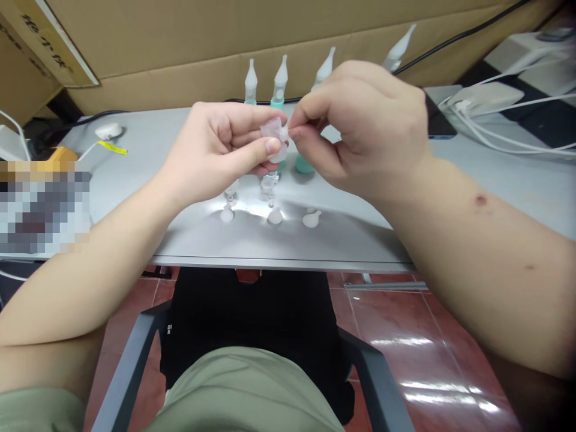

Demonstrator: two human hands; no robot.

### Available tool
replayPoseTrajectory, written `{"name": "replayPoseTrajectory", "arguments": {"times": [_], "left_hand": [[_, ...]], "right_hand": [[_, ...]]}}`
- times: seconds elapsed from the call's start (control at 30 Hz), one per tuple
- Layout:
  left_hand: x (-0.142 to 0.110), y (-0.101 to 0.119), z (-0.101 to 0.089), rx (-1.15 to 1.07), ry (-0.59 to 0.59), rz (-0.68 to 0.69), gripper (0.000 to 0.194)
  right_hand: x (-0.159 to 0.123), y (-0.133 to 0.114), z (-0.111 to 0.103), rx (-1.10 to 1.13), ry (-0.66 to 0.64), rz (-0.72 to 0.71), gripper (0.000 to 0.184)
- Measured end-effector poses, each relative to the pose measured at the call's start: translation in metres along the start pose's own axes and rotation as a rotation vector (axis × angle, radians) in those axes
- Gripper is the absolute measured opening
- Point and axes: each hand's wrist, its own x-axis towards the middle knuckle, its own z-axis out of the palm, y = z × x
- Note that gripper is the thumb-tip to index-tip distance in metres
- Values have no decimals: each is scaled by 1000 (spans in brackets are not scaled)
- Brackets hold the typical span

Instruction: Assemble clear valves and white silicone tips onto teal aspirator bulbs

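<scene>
Between the thumb and fingers of my left hand (pixel 220 141) is a small translucent plastic piece (pixel 272 129), cup-like in shape. My right hand (pixel 369 120) pinches a small whitish end of it; the fingertips partly hide this spot. Behind the hands stand slim pointed-tip bottles in white and mint green, one at the left (pixel 251 81), another beside it (pixel 281 81) and a third (pixel 324 71) partly covered by my right hand. On the desk below lie small white soft-looking parts, a left one (pixel 227 213), a middle one (pixel 275 216) and a right one (pixel 311 219), with little clear pieces (pixel 269 183) nearby.
Another white pointed tip (pixel 399 49) rises behind my right wrist. White cables (pixel 499 141) and a dark flat device (pixel 438 117) occupy the desk's right side. A white plug-like object (pixel 108 131) sits at left, near a blurred-out area. Cardboard (pixel 180 42) walls the back; the desk edge (pixel 279 262) is in front.
</scene>
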Motion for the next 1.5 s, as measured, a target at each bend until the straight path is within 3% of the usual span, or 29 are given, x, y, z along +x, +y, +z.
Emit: {"name": "replayPoseTrajectory", "arguments": {"times": [0.17, 0.23, 0.43, 0.57, 0.67, 0.77, 0.9, 0.97, 1.03, 1.13, 1.23, 1.33, 1.5], "left_hand": [[-7, 29, 2, -48, 15, -186, 16], [-8, 32, 3, -84, 39, -191, 6], [-6, 32, 5, -62, 38, -241, 13], [-7, 35, 4, -68, -10, -267, 33], [-8, 31, 7, -122, 22, -232, 41], [-8, 26, 9, -156, 37, -222, 43], [-7, 24, 6, -151, 25, -237, 23], [-6, 26, 5, -145, 18, -244, 13], [-4, 28, 6, -163, 23, -248, 15], [-2, 30, 7, -203, 44, -247, 22], [0, 28, 5, -228, 27, -254, 23], [0, 23, -1, -265, -13, -247, 18], [1, 21, -8, -249, -59, -256, 16]], "right_hand": [[0, 22, 8, -165, 80, -359, 44], [0, 26, 8, -185, 81, -390, 42], [-2, 29, 7, -272, 8, -344, 5], [3, 42, 18, -277, 61, -443, 17], [4, 44, 22, -266, 54, -432, 25], [0, 35, 18, -257, 33, -390, 19], [-5, 23, 13, -223, 24, -299, 18], [-4, 22, 15, -119, 46, -304, 15], [-1, 21, 19, 42, 87, -293, 9], [3, 22, 26, 264, 127, -257, 34], [5, 27, 31, 383, 146, -287, 36], [6, 32, 32, 404, 147, -292, 32], [0, 27, 28, 347, 121, -176, 28]]}}
